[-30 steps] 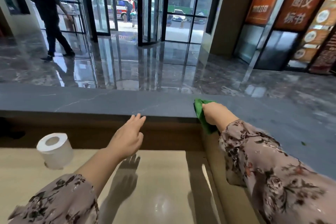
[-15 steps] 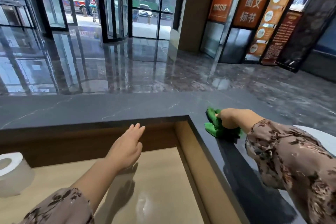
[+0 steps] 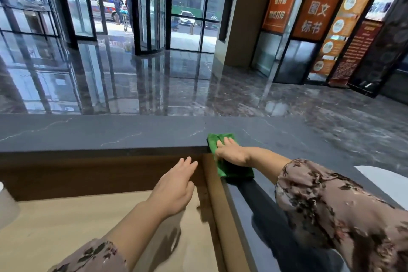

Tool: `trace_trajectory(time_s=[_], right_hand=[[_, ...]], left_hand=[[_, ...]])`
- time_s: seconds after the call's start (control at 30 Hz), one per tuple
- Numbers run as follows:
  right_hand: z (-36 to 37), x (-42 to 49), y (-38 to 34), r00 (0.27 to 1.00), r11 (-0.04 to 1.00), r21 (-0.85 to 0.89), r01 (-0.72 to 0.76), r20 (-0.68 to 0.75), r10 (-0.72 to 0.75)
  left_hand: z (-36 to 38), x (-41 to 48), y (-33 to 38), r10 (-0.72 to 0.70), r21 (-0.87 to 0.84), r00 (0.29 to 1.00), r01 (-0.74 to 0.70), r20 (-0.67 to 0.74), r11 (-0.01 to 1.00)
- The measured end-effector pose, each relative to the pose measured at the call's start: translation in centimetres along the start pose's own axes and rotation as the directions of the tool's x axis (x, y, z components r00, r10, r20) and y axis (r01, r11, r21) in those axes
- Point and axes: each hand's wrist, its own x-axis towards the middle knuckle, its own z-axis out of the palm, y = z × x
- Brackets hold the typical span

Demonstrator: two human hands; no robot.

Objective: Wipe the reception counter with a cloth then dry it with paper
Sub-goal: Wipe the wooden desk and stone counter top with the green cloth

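Green microfibre cloth (image 3: 234, 171) sits on the inner corner of the dark grey stone counter (image 3: 110, 132), right hand (image 3: 231, 153) pressing it flat, fingers straight. Left hand (image 3: 174, 190) hovers spread and empty above the pale wooden desk (image 3: 66, 227). Best play: flat palm, overlapping passes, right along the edge.

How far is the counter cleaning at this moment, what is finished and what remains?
Done: unclear, the dark counter shows no sure wet trace. In hand: the right hand presses the green cloth flat at the counter's inner corner; the left hand hovers open. Left: drying, since the paper roll at the left edge is untouched.
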Motion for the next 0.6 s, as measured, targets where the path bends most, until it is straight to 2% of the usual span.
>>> trace_trajectory(time_s=[0.13, 0.27, 0.4, 0.5, 0.6], right_hand=[[0.9, 2.7, 1.6, 0.988, 0.984, -0.142, 0.109, -0.093, -0.123], [0.4, 2.6, 5.5, 0.971, 0.963, -0.178, 0.202, -0.095, -0.221], [-0.8, 2.1, 13.0, 0.982, 0.97, -0.191, 0.149, -0.085, -0.167], [-1.3, 0.9, 17.9, 0.989, 0.977, -0.185, 0.11, -0.076, -0.126], [-1.9, -0.1, 21.7, 0.997, 0.984, -0.175, 0.044, -0.06, -0.055]], left_hand=[[2.6, 2.7, 4.2, -0.083, -0.02, 0.996, 0.082, -0.032, 0.996], [3.6, 4.7, 7.1, -0.132, -0.001, 0.991, 0.132, -0.032, 0.991], [4.6, 6.5, 9.9, -0.237, 0.045, 0.971, 0.237, -0.004, 0.97], [5.1, 7.4, 11.0, -0.362, 0.092, 0.932, 0.359, 0.021, 0.929], [4.8, 8.3, 11.2, -0.428, 0.212, 0.903, 0.411, 0.04, 0.887]])
